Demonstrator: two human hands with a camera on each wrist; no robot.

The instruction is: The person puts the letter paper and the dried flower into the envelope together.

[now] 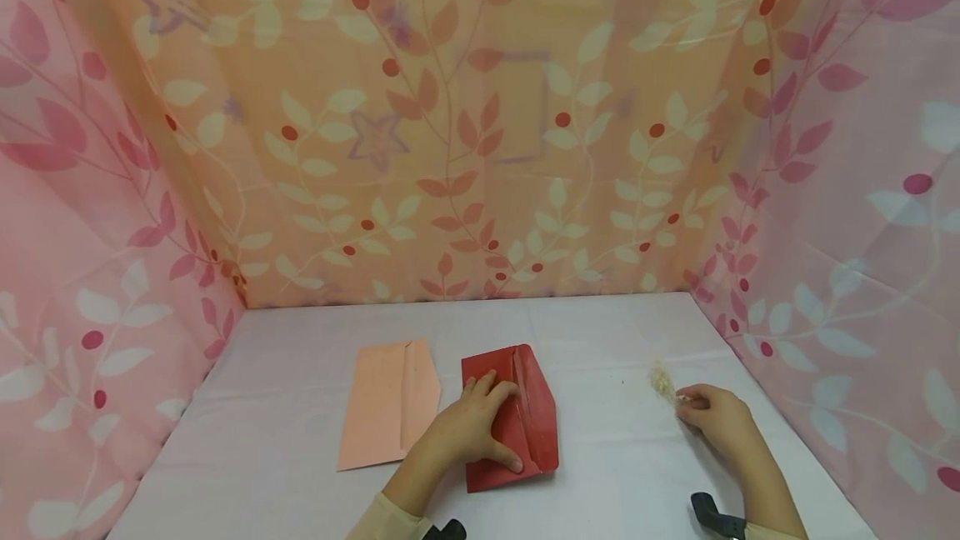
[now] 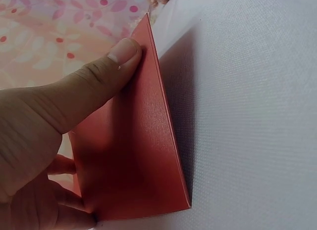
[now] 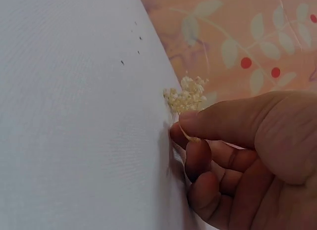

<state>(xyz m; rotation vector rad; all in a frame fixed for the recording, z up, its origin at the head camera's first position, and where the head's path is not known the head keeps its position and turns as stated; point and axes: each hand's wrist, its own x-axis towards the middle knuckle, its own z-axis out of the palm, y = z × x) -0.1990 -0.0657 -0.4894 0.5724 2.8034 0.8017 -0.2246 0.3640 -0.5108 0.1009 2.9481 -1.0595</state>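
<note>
A red envelope (image 1: 538, 415) with its flap folded out to the right lies near the middle of the table. My left hand (image 1: 468, 427) is spread over it and grips it, with the thumb (image 2: 121, 54) on its face and the fingers by another edge. In the left wrist view the near edge of the red envelope (image 2: 143, 141) stands off the cloth and casts a shadow. At the right, my right hand (image 1: 716, 417) pinches the thin stem of a small sprig of dried cream-coloured flowers (image 3: 187, 95) between thumb and fingertips, just above the table.
A peach envelope (image 1: 375, 407), flap also out, lies left of the red one. Tiny dark specks (image 3: 122, 62) dot the white tablecloth (image 1: 600, 473). Leaf-patterned curtains (image 1: 450, 148) enclose the table at the back and both sides.
</note>
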